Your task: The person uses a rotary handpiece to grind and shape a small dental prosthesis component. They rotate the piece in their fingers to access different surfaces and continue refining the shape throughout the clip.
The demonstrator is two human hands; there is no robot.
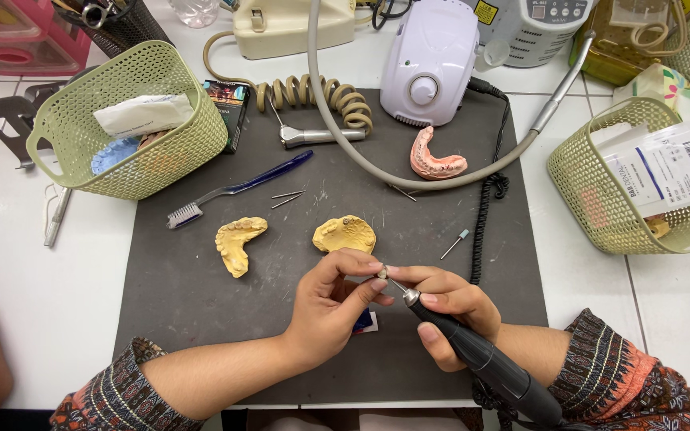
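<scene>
Right hand (449, 307) is clenched round a black, pen-shaped rotary handpiece (481, 359). Its long axis runs from near right up to far left, ending in a thin metal bur (395, 284). Left hand (333, 299) pinches the bur tip between thumb and forefinger, so both hands meet there, near centre of the dark grey mat (185, 279).

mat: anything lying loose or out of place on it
A few small bits lie loose on the mat: a bur with a pale blue tip right of the yellow casts, and thin pins by the toothbrush. The pink cast sits partly under the grey hose. Nothing looks spilled or broken.
</scene>
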